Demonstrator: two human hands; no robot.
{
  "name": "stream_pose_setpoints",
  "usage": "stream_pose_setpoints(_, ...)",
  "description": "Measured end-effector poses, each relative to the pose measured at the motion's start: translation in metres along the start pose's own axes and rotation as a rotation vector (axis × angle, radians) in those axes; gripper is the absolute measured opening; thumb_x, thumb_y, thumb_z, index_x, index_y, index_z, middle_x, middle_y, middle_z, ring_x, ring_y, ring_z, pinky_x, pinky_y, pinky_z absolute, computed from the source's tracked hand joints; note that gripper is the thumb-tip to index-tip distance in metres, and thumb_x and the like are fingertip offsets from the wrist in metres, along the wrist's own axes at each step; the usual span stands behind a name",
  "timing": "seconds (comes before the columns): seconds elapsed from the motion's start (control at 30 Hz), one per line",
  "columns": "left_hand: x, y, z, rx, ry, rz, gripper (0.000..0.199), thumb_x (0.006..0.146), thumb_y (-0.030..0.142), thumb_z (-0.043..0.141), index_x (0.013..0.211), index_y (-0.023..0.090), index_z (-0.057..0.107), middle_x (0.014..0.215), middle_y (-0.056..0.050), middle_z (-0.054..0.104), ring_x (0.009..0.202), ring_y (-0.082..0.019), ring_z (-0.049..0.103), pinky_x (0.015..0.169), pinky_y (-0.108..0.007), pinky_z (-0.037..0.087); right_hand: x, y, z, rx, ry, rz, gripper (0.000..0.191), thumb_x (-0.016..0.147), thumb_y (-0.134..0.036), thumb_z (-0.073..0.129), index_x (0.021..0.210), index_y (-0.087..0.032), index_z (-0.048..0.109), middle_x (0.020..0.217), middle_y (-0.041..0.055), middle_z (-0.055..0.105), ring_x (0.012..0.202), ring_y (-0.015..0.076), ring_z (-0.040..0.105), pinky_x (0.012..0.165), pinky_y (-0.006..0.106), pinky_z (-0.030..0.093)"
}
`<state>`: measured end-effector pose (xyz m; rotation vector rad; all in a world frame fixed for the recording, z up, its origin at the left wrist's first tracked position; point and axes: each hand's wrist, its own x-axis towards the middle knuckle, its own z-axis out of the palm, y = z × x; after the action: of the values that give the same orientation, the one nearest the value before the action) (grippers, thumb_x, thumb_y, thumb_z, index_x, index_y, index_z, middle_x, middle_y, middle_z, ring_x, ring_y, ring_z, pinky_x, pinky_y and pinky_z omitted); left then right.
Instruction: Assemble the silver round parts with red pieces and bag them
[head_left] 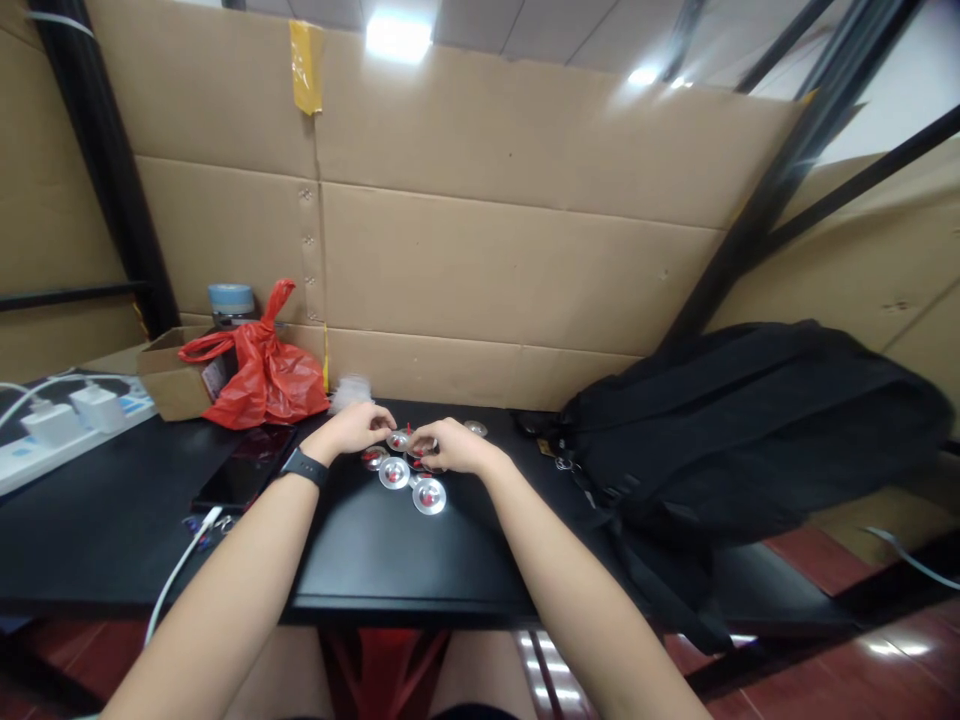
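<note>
Several small silver discs with domed, red-marked centres lie clustered on the black table. My left hand [358, 428], a dark watch on its wrist, bends its fingers at the edge of one silver disc [398, 440] in the cluster. My right hand [454, 446] curls thumb and fingers over the right part of the cluster, gripping a silver disc partly hidden beneath them. A small upright red piece shows between the hands. Nearer to me are two uncovered discs, a left one [394, 473] and a right one [429, 495]. Another disc [475, 428] lies beyond my right hand.
At left are a red plastic bag [266, 375], a cardboard box [172, 375], a blue-lidded jar [231, 298], a phone [244, 470] and a power strip [30, 462] with chargers. A black backpack [750, 430] fills the right side. Cardboard panels [480, 260] stand behind.
</note>
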<state>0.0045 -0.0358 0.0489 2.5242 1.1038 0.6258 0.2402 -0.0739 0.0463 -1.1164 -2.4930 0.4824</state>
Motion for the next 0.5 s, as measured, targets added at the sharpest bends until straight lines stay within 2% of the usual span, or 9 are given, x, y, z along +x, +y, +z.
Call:
stream_pose_setpoints(0.13,0.003,0.008,0.007,-0.066,0.021,0.030,0.026,0.086,0.031,0.057,0.096,0.016,0.075,0.091,-0.006,0.077,0.082,-0.021,0.069,0.075,-0.029,0.051,0.000,-0.003,-0.004,0.037,0.151,-0.068,0.030,0.082,-0.006,0.059,0.100,-0.024,0.076,0.093,0.0014,0.078,0.086,0.0173,0.072,0.081,0.026,0.051)
stream_pose_setpoints(0.23,0.005,0.012,0.012,-0.220,-0.009,0.044,0.028,0.086,0.036,0.058,0.100,0.016,0.072,0.093,-0.006,0.075,0.082,-0.020,0.068,0.075,-0.029,0.051,0.000,-0.005,-0.010,0.178,0.251,-0.115,0.022,0.085,-0.014,0.060,0.100,-0.022,0.075,0.098,0.0032,0.078,0.091,0.0185,0.072,0.085,0.030,0.052)
stream_pose_setpoints(0.37,0.005,0.016,0.016,-0.393,-0.084,0.036,0.034,0.084,0.042,0.062,0.102,0.014,0.069,0.091,-0.006,0.073,0.076,-0.018,0.065,0.069,-0.027,0.051,0.000,-0.004,-0.013,0.412,0.300,-0.150,0.020,0.083,-0.023,0.068,0.102,-0.018,0.073,0.099,0.0070,0.078,0.093,0.0206,0.073,0.086,0.032,0.053)
stream_pose_setpoints(0.5,0.004,0.019,0.017,-0.411,-0.090,0.044,0.034,0.083,0.044,0.063,0.097,0.014,0.069,0.087,-0.004,0.071,0.076,-0.017,0.063,0.070,-0.026,0.050,0.001,-0.003,-0.009,0.542,0.271,-0.129,0.027,0.080,-0.031,0.074,0.103,-0.016,0.071,0.095,0.0088,0.077,0.089,0.0219,0.073,0.082,0.033,0.055)
